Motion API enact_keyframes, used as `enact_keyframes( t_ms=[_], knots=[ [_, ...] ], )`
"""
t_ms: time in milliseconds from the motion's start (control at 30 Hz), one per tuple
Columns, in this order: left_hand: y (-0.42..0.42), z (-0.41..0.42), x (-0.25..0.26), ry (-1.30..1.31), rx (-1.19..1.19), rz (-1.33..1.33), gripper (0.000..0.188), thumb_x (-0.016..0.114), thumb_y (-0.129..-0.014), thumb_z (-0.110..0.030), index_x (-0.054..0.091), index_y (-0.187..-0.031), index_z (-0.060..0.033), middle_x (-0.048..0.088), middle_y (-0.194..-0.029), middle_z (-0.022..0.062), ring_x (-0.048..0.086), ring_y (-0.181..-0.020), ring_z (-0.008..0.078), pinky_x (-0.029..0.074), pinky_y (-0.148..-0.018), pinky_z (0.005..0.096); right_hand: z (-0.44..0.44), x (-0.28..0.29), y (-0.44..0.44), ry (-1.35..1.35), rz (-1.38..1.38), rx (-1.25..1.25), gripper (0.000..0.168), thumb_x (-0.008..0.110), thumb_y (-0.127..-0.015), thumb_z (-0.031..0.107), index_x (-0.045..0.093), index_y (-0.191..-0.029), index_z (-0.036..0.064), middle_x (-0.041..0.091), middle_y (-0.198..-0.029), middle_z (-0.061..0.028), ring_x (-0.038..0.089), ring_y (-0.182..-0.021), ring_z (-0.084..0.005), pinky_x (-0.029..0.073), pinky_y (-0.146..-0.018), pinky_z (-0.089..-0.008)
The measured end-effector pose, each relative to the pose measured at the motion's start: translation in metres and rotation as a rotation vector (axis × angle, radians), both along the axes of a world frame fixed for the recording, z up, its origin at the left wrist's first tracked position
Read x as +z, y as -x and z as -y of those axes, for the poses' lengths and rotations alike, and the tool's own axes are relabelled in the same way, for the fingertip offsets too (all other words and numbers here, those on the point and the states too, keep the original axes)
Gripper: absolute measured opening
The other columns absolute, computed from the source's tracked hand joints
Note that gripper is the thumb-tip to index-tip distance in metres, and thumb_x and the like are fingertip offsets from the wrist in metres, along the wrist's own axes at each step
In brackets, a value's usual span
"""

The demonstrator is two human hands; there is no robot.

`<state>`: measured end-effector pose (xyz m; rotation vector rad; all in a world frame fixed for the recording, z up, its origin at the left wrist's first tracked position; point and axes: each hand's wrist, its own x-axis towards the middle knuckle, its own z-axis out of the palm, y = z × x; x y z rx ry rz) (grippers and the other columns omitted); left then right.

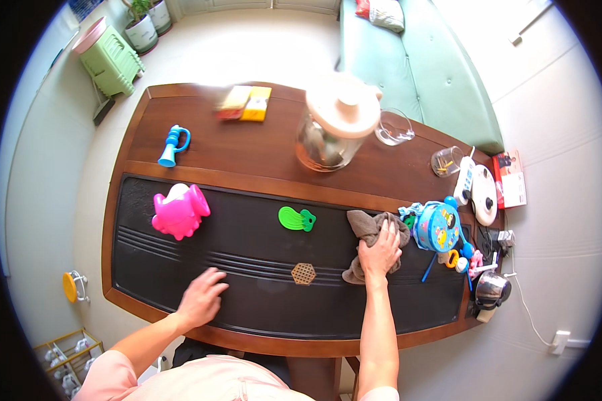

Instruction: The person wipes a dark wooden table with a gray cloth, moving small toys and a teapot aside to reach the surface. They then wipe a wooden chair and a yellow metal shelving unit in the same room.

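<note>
On the right half of the black tea tray point(261, 311), set in a wooden table, my right hand point(381, 252) grips a crumpled brown-grey cloth point(366, 224). Just right of the cloth is a cluster of toys with a blue toy drum point(436, 226). My left hand point(202, 297) is over the tray's front left part, empty, with its fingers apart. A pink plastic toy point(179, 211) lies farther back at the left. Between the hands and farther back is a green plastic toy point(297, 219); a hexagonal lattice coaster point(303, 274) lies nearer to me.
Behind the tray are a blue toy horn point(171, 146), yellow packets point(256, 104), a large lidded clear container point(331, 135), a glass bowl point(394, 127) and a glass cup point(446, 161). At the right edge are a power strip point(464, 179), a white lid point(483, 195) and a kettle point(491, 290).
</note>
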<state>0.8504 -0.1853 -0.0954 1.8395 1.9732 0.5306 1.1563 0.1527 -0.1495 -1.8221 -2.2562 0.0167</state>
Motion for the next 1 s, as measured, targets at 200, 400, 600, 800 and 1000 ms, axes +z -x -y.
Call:
enact_keyframes(
  t_ms=[200, 400, 600, 800, 1000],
  knots=[
    [0.084, 0.135, -0.055, 0.033, 0.908, -0.348, 0.054, 0.056, -0.087, -0.003, 0.044, -0.139, 0.0, 0.041, -0.15, 0.0184, 0.037, -0.141, 0.0393, 0.029, -0.118, 0.0482, 0.032, -0.002, 0.039, 0.069, 0.062, 0.191, 0.087, 0.079, -0.069, 0.033, 0.046, -0.146, 0.012, 0.043, -0.153, -0.0073, 0.033, -0.145, -0.032, 0.035, -0.105, -0.0494],
    [0.114, 0.164, -0.11, 0.068, 1.287, -0.512, 0.054, 0.052, -0.097, -0.013, 0.037, -0.148, -0.0037, 0.037, -0.156, 0.0155, 0.034, -0.145, 0.0342, 0.028, -0.119, 0.0464, 0.022, 0.01, 0.039, 0.106, 0.007, 0.191, 0.087, 0.081, -0.071, 0.034, 0.044, -0.145, 0.009, 0.042, -0.152, -0.0103, 0.033, -0.145, -0.0315, 0.034, -0.109, -0.0515],
    [0.114, 0.163, -0.112, 0.052, 1.305, -0.513, 0.053, 0.05, -0.099, -0.018, 0.036, -0.149, -0.0047, 0.036, -0.157, 0.0148, 0.031, -0.147, 0.0339, 0.026, -0.12, 0.047, -0.016, 0.002, 0.0, 0.083, 0.037, -0.102, 0.079, 0.075, -0.076, 0.034, 0.045, -0.145, 0.008, 0.044, -0.151, -0.0127, 0.038, -0.143, -0.0312, 0.038, -0.108, -0.0528],
    [0.108, 0.151, -0.1, 0.107, 1.314, -0.541, 0.056, 0.049, -0.098, -0.018, 0.033, -0.15, -0.0042, 0.033, -0.159, 0.0142, 0.028, -0.149, 0.0344, 0.024, -0.121, 0.048, -0.002, 0.001, -0.013, 0.119, 0.034, -0.066, 0.081, 0.076, -0.076, 0.029, 0.043, -0.147, 0.01, 0.042, -0.153, -0.0106, 0.036, -0.144, -0.0325, 0.038, -0.108, -0.0542],
    [0.108, 0.154, -0.098, 0.131, 1.318, -0.586, 0.058, 0.05, -0.096, -0.017, 0.032, -0.15, -0.0025, 0.032, -0.159, 0.017, 0.026, -0.15, 0.0355, 0.022, -0.122, 0.0482, 0.105, -0.003, -0.053, 0.094, 0.017, -0.031, 0.083, 0.079, -0.07, 0.024, 0.046, -0.144, 0.011, 0.045, -0.151, -0.0128, 0.037, -0.142, -0.0363, 0.04, -0.105, -0.0562]
  ],
)
